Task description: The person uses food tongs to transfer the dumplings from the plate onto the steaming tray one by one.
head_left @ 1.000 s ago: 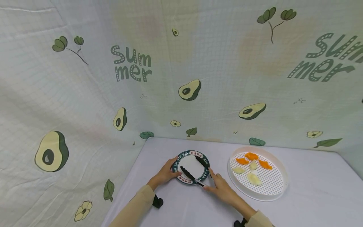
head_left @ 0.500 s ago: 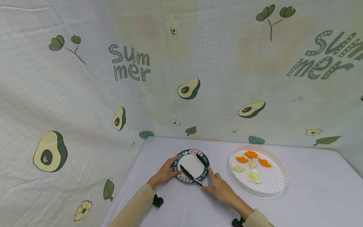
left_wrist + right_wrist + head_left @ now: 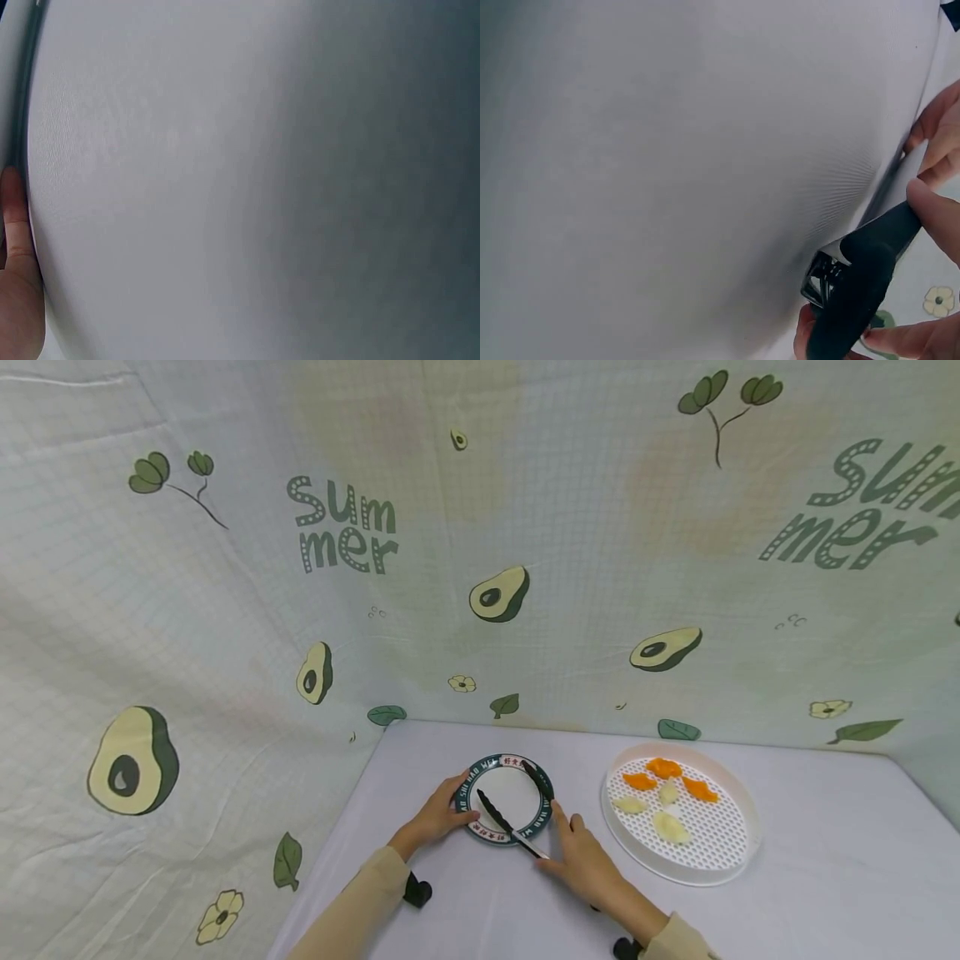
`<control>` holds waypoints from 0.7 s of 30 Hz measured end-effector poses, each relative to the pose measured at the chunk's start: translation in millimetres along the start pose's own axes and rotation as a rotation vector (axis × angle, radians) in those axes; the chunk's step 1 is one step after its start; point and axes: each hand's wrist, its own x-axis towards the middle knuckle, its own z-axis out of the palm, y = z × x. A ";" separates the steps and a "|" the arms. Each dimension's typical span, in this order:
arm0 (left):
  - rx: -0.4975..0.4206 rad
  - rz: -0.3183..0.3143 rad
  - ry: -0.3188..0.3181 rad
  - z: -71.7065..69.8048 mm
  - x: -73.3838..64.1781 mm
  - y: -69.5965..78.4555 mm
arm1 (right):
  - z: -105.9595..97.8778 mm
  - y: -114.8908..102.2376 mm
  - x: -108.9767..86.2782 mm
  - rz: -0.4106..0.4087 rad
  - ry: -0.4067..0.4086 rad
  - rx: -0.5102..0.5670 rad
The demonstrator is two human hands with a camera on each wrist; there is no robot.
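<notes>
In the head view, a white plate (image 3: 504, 792) with a dark green lettered rim lies on the table. My left hand (image 3: 435, 818) holds its left edge, the thumb over the rim. My right hand (image 3: 588, 860) grips a pair of tongs (image 3: 495, 812) with black tips and metal arms. The tong arms are spread apart, both tips over the plate, with nothing between them. In the right wrist view, the black end of the tongs (image 3: 859, 292) sits among my right fingers. The left wrist view shows little beyond part of my left hand (image 3: 21, 300) at the plate's edge.
Right of the plate stands a round white tray (image 3: 738, 852) with a perforated bottom. On it lie several orange pieces (image 3: 664, 768) and pale yellow pieces (image 3: 670, 828). A printed cloth (image 3: 570, 568) hangs behind and to the left of the white table (image 3: 817, 843).
The tong tips have shifted slightly away from me over the plate. The left hand keeps its hold on the rim. The head view has tilted very slightly.
</notes>
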 end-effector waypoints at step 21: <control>0.027 0.009 0.007 -5.1 2.7 -8.1 | -25.1 -8.0 -5.2 -0.040 0.034 -0.125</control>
